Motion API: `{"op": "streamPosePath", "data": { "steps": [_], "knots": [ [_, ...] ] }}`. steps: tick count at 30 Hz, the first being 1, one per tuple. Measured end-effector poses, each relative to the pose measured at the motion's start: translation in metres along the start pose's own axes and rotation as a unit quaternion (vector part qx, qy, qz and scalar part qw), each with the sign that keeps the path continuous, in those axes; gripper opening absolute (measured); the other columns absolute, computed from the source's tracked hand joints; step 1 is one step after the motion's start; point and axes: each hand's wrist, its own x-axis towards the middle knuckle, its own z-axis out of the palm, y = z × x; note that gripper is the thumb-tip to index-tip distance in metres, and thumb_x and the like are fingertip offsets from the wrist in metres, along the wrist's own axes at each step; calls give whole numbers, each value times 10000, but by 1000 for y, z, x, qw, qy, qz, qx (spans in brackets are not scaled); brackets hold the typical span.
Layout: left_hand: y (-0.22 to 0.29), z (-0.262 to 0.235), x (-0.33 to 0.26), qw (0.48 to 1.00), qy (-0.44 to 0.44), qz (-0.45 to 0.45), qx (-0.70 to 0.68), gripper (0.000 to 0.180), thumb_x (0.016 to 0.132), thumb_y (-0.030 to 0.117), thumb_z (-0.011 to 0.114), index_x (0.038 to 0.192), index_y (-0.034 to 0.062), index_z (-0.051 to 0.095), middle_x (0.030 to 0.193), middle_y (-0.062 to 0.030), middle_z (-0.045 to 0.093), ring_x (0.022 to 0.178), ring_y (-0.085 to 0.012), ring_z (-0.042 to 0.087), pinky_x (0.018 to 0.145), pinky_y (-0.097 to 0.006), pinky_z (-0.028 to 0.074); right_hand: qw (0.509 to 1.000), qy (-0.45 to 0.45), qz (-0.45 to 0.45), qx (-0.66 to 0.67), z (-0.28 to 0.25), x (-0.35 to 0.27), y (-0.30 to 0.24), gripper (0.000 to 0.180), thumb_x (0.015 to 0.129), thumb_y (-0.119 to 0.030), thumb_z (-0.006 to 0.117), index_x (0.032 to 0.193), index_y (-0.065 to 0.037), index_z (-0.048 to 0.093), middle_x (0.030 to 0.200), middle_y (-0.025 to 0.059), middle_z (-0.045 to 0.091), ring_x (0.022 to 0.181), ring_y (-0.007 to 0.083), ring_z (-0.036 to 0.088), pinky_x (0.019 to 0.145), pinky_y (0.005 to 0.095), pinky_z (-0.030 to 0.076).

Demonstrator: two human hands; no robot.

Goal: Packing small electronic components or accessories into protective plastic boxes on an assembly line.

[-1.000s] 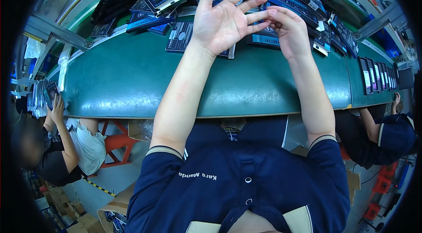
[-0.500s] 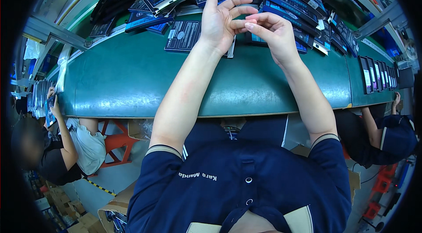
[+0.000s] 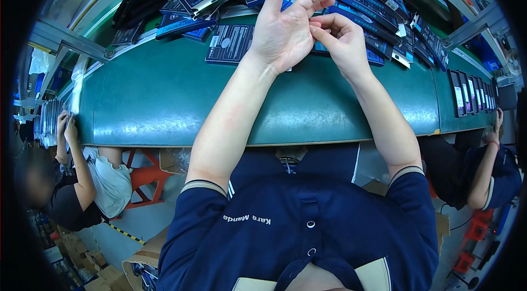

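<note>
**Hands meeting above the green worktop**

The left hand [image 3: 282, 33] is spreading wide, palm facing the camera, fingers fanned upward. The right hand [image 3: 340, 44] is curling narrow against it, its fingertips [image 3: 317, 26] pinching at the left palm's edge; whether anything small is sitting between them I cannot tell. Both are hovering over the far side of the worktop [image 3: 164, 99]. A dark flat box [image 3: 230, 43] is lying just left of the left wrist. Blue boxes [image 3: 379, 3] are piling up behind the hands. To the left, another person [image 3: 82, 181] is sitting at the worktop's end.
</note>
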Motion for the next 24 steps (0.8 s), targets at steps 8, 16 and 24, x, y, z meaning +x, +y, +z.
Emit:
{"op": "streamPosePath", "data": {
  "steps": [8, 16, 24],
  "knots": [
    [11, -6, 0, 996, -25, -29, -82, 867, 928, 707, 348, 1408, -9, 442, 1348, -189, 459, 1181, -290, 469, 1091, -444, 326, 996, -3, 7, 88, -1, 2, -4, 172, 856, -81, 734, 998, 8, 692, 882, 45, 693, 792, 76, 616, 727, 224, 501],
    [24, -13, 1, 936, -219, -74, -267, 851, 957, 702, 271, 1452, 22, 398, 1429, -282, 419, 1331, -381, 424, 1122, -523, 325, 971, -16, 49, 233, -27, 9, -20, 197, 876, -102, 712, 1040, 2, 678, 939, 69, 699, 802, 123, 651, 756, 263, 529],
    [19, -41, 5, 994, -90, -54, -9, 735, 998, 606, 269, 1364, 8, 492, 1171, -187, 671, 947, -271, 713, 899, -385, 531, 980, -113, 31, 162, -9, -2, -29, 149, 858, -65, 730, 975, 3, 669, 928, 95, 705, 857, 170, 684, 858, 305, 529]
  ]
}}
